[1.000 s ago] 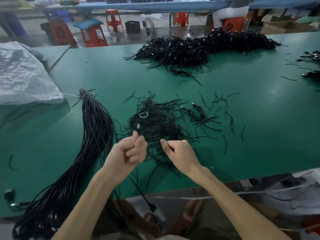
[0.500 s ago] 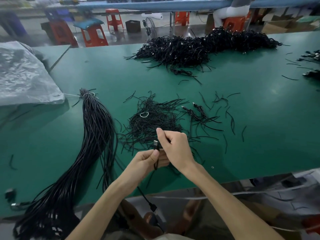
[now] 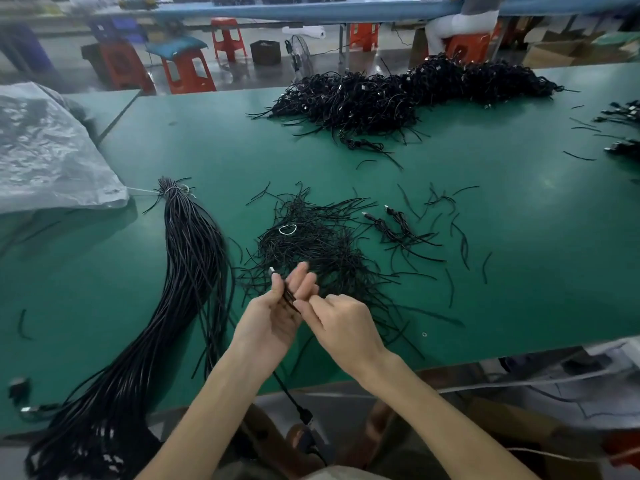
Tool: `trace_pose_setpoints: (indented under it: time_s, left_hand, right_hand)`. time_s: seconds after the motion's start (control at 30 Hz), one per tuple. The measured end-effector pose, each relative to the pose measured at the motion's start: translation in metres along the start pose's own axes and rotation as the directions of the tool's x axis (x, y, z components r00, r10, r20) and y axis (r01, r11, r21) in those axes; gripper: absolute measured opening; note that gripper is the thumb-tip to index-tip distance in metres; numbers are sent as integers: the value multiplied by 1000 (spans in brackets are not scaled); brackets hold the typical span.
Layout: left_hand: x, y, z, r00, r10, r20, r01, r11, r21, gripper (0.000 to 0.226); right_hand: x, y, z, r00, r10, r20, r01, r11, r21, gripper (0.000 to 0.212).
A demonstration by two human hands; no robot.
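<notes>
**Left hand** (image 3: 273, 320): palm up, fingers extended. The thumb lies over the USB cable (image 3: 290, 296) and pins it across the palm, which leaves the cable exposed for the other hand. The small connector (image 3: 271, 270) projects just beyond the thumb tip. The far plug (image 3: 305, 415) hangs below the wrist, off the edge of the surface (image 3: 519, 271), so the slack stays out of the work zone.

**Right hand** (image 3: 343, 323): fingers curled, tips pinched on the cable where it crosses the left palm. Whether a tie is also held cannot be told.

**Loose pile of short black ties** (image 3: 311, 244): directly beyond the fingertips, within short reach.

**Tied bundle of long cables** (image 3: 187, 271): left of the left hand's fingers — probably the supply stock.
</notes>
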State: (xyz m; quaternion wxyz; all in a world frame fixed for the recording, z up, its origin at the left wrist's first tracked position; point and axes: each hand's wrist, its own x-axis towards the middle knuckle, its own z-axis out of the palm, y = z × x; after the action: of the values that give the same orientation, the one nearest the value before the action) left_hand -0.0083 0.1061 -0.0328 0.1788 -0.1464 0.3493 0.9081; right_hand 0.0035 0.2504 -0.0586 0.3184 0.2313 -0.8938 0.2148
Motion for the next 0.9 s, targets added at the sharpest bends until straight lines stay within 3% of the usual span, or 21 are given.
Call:
trace_pose_setpoints:
  time_s: [0.1, 0.2, 0.33, 0.43, 0.5, 0.57, 0.63, 0.67, 0.8, 0.9]
  left_hand:
    - [-1, 9, -3, 1000, 0, -4, -1, 983, -182, 29]
    - [-6, 16, -8, 992, 16, 123, 16, 968, -252, 40]
    - [-10, 26, -17, 974, 25, 224, -18, 999, -30, 31]
    - [-14, 27, -23, 967, 36, 254, -97, 968, 232, 30]
    - [-15, 23, -21, 957, -11, 289, -142, 853, 502, 39]
    - [-15, 15, -18, 944, -103, 313, -180, 635, 751, 43]
    - [-14, 5, -14, 941, -112, 319, -231, 475, 849, 43]
    - [-13, 1, -13, 947, -71, 312, -247, 459, 853, 43]
    - [-6, -10, -12, 969, 166, 184, -246, 532, 810, 39]
    - [-6, -10, -7, 978, 178, 113, -210, 767, 606, 39]
  right_hand:
    - [-7, 5, 2, 999, -12, 34, 11, 1000, 16, 48]
    - [-6, 18, 0, 999, -16, 37, 15, 999, 28, 51]
    - [4, 41, -6, 1000, 2, 9, -2, 1000, 5, 52]
    - [13, 52, -11, 1000, 19, -7, -20, 999, -27, 52]
    - [20, 52, -13, 999, 47, 9, -47, 999, -16, 53]
    - [29, 46, -14, 994, 105, 35, -107, 994, 32, 54]
    - [36, 37, -11, 980, 186, 76, -194, 974, 114, 56]
    - [38, 30, -10, 970, 226, 91, -239, 955, 175, 57]
    - [42, 11, -7, 922, 367, 120, -383, 829, 407, 60]
    - [36, -2, -6, 918, 367, 151, -396, 818, 417, 59]
